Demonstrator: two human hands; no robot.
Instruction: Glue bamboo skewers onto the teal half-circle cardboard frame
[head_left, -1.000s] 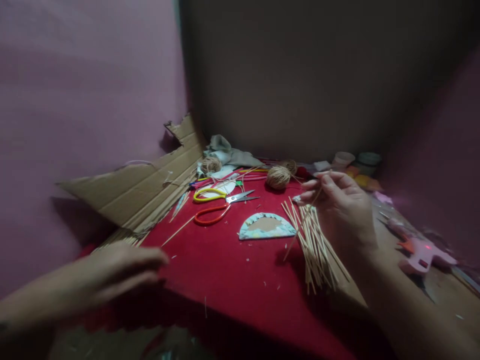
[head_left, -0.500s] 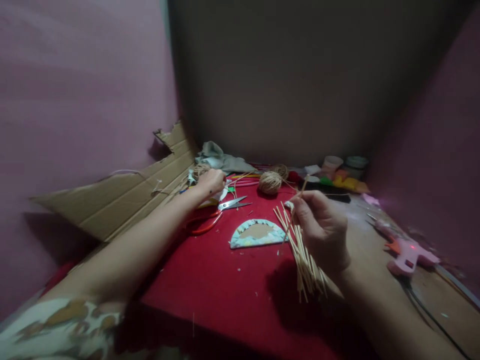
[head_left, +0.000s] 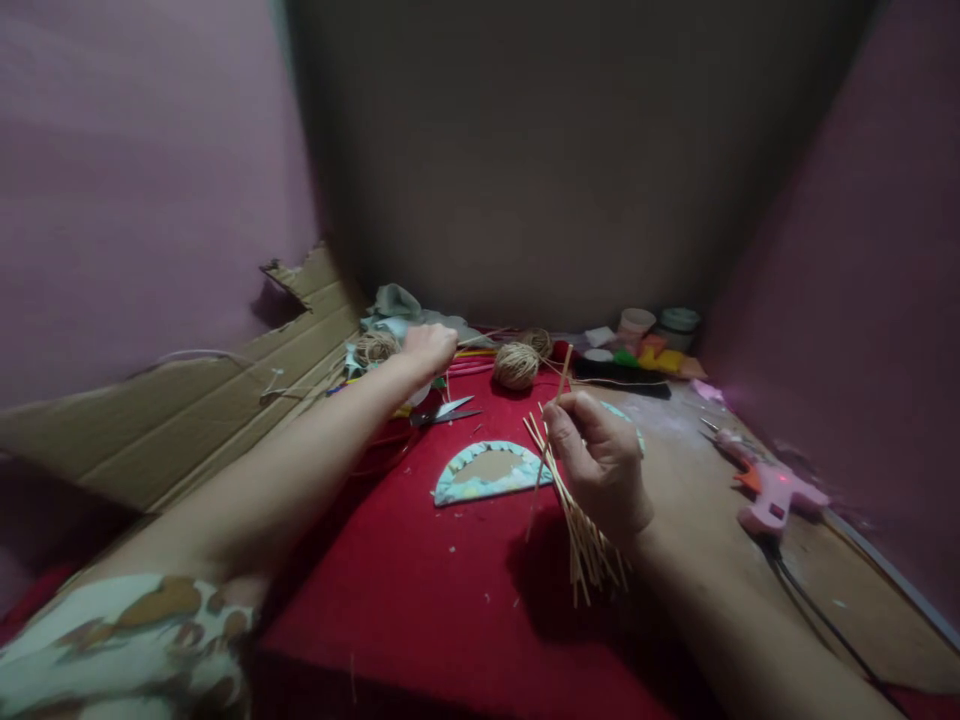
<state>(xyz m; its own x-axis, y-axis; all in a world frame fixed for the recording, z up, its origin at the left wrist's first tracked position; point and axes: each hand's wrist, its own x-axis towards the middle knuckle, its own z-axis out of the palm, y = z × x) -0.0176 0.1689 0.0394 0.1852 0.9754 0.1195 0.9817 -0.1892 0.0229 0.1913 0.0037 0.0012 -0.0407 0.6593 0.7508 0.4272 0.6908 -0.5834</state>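
Observation:
My right hand (head_left: 600, 462) pinches one thin wooden stick (head_left: 559, 385) that points up and away, just above a heap of several such sticks (head_left: 581, 530) on the red cloth (head_left: 420, 580). A half-round cardboard piece (head_left: 487, 472) with a pale blue patterned rim lies left of that hand. My left hand (head_left: 429, 350) reaches far across to the back of the cloth, over the scissors (head_left: 439, 412), beside a small ball of twine (head_left: 373, 348). Whether its fingers hold anything I cannot make out.
A second twine ball (head_left: 516, 365) sits at the back centre. Torn cardboard (head_left: 187, 410) leans at the left. Small jars (head_left: 660, 322) and coloured scraps stand at the back right. A pink glue gun (head_left: 772, 492) with its cord lies on the bare wooden top at right.
My left hand has gone from the near left edge out to the back of the cloth by the scissors. My right hand has drawn nearer, still pinching the stick.

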